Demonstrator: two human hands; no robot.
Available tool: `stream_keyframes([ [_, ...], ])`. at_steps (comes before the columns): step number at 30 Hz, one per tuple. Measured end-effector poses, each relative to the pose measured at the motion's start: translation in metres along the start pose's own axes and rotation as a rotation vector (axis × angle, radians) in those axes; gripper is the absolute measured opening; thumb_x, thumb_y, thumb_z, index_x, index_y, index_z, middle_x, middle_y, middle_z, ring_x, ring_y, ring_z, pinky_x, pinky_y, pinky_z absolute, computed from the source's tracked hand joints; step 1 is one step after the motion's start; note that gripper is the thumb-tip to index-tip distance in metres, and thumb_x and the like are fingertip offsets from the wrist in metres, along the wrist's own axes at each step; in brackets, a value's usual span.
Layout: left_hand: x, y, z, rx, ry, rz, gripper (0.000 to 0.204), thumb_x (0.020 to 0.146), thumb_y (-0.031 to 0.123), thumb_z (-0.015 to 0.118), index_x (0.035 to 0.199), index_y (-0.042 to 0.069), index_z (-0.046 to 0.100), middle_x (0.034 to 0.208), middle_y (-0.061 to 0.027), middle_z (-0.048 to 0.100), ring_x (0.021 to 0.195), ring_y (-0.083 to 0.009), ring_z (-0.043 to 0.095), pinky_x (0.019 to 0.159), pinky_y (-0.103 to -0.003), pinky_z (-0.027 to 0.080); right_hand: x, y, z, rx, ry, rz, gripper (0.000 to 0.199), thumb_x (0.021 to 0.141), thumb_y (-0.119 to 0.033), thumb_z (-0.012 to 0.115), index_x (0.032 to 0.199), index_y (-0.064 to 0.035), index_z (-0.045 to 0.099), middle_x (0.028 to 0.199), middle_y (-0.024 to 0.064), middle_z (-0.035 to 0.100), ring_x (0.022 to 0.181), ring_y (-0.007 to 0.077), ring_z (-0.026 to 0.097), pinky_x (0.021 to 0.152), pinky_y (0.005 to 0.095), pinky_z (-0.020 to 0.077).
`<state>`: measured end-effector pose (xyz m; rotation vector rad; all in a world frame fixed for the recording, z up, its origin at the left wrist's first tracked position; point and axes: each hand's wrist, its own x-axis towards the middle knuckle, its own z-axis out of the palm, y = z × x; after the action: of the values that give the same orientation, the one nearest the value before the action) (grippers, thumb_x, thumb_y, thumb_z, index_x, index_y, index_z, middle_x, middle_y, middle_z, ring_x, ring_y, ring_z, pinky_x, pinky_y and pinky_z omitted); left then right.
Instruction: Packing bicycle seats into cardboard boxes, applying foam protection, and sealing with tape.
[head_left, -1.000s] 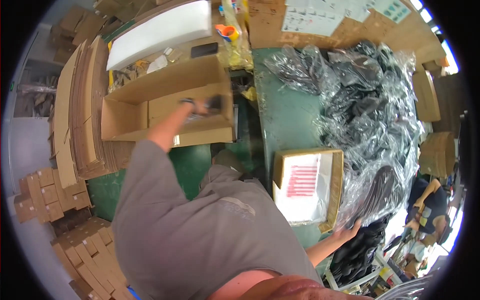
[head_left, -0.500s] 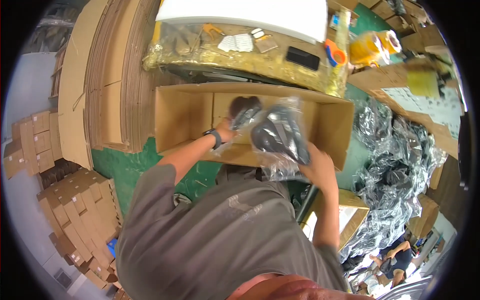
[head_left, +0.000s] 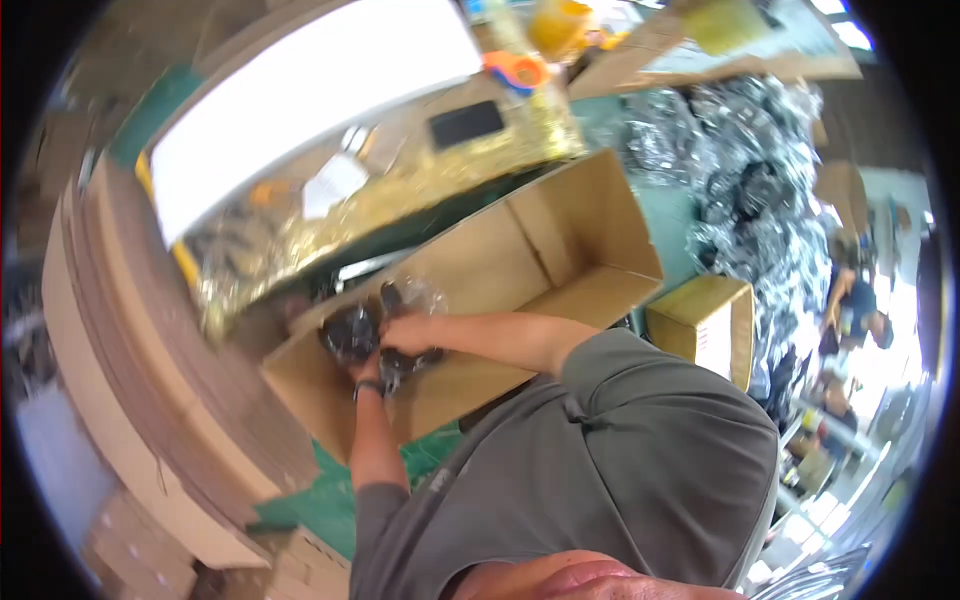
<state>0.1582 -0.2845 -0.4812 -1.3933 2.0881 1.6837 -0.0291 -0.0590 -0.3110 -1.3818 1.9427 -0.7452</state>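
Note:
Inside the long open cardboard box, both hands are down at its left end, close together. My left hand, with a dark band on the wrist, is closed on a rounded black item in clear plastic. Its fingers are partly hidden by the bag. Right beside it, my right hand is closed on a second bagged black item, partly covered by that hand. The exact kind of these items cannot be made out through the glossy film.
A yellow-wrapped bench beyond the box carries a black phone, an orange-and-blue tape dispenser and a white sheet. Flattened cardboard stands at left. Heaped plastic-bagged items lie at right, past a smaller carton. People work farther right.
Both hands have brought the bagged items down into the left end of the box; the right hand has crossed leftward. The whole view has turned, so the box now slants.

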Motion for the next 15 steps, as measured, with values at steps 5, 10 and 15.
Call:
stream_keyframes([
  [5,-0.053,0.139,0.010,0.775,0.241,0.268,0.089,0.091,0.021,0.081,0.160,-0.006,0.032,0.157,-0.0268,0.045,0.144,-0.0385,0.045,0.120,-0.042,0.038,-0.263,0.054,-0.235,-0.313,1.148,0.647,0.013,0.089,-0.011,0.060,0.090,-0.0024,0.070,0.089,0.0182,0.070,0.090,0.0394,0.068,0.082,0.0506,0.0560],
  [10,-0.238,0.360,0.191,0.000,-0.178,0.617,0.064,0.101,0.003,0.064,0.159,-0.002,0.037,0.140,-0.0203,0.061,0.127,-0.0265,0.061,0.112,-0.038,0.046,-0.584,0.316,-0.231,-0.318,1.017,1.693,0.060,0.084,-0.013,0.075,0.138,-0.0011,0.054,0.131,0.0241,0.061,0.122,0.0429,0.061,0.102,0.0514,0.0516],
  [15,-0.398,0.446,0.417,-0.155,-0.674,0.535,0.041,0.104,0.006,0.064,0.143,-0.004,0.054,0.125,-0.0139,0.071,0.116,-0.0210,0.070,0.105,-0.034,0.053,-0.605,0.358,-0.182,-0.298,0.825,1.580,0.072,0.075,-0.032,0.088,0.130,-0.0079,0.049,0.132,0.0185,0.058,0.125,0.0393,0.060,0.104,0.0556,0.0510],
])
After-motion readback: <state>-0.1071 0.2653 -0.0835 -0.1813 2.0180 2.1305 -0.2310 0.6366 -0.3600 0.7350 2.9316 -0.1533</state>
